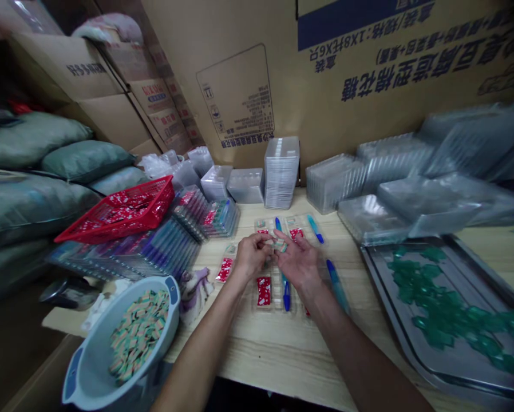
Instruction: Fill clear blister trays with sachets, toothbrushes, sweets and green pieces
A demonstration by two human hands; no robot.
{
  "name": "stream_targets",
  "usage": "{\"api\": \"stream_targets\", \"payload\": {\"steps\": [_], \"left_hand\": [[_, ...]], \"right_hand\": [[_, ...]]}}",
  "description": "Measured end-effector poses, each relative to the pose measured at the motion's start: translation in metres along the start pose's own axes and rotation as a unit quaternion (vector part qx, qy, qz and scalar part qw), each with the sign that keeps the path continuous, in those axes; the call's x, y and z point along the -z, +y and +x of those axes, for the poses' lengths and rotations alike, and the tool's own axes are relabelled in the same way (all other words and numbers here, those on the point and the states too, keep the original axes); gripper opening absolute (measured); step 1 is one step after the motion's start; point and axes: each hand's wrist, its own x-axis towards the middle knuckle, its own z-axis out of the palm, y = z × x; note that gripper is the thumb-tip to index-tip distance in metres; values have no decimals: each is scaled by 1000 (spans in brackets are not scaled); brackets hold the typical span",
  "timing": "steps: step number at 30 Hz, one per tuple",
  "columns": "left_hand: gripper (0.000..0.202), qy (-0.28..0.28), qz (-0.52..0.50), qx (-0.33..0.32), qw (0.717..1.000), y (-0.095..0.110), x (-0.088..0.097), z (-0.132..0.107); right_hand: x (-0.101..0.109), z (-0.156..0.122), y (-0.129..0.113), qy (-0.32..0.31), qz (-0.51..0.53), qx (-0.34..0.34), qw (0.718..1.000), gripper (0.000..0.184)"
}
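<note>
My left hand (pixel 252 256) and my right hand (pixel 297 262) meet above the light wooden table (pixel 257 355). A small striped piece (pixel 280 246) sits at their fingertips, pinched by my curled left fingers and touched by my spread right fingers. Under and around my hands lie clear blister packs (pixel 264 292) with red printed cards. Slim blue-handled items (pixel 286 292) lie beside them, partly hidden by my hands. A grey plastic bowl (pixel 123 366) heaped with similar striped pieces stands left of my left forearm.
A red plastic basket (pixel 119 210) and rows of filled blister packs stand to the left. Stacked clear plastic trays (pixel 281 173) line the back. A metal tray (pixel 441 309) holds green pieces on the right. Grey sacks and cardboard cartons rise behind.
</note>
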Motion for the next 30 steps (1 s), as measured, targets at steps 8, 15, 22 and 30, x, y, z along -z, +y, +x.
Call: {"api": "stream_targets", "payload": {"steps": [8,15,22,30], "left_hand": [[19,-15,124,-99,987,16,-7,7],[37,-47,222,-138,964,15,-6,4],[14,6,-51,-67,996,4,-5,9],[7,-80,55,-101,990,16,4,12]], "right_hand": [[-4,0,4,-24,37,2,999,39],[-4,3,7,-13,48,10,999,35],[3,5,5,-18,31,18,999,29],[7,8,8,-50,27,15,998,26]]}}
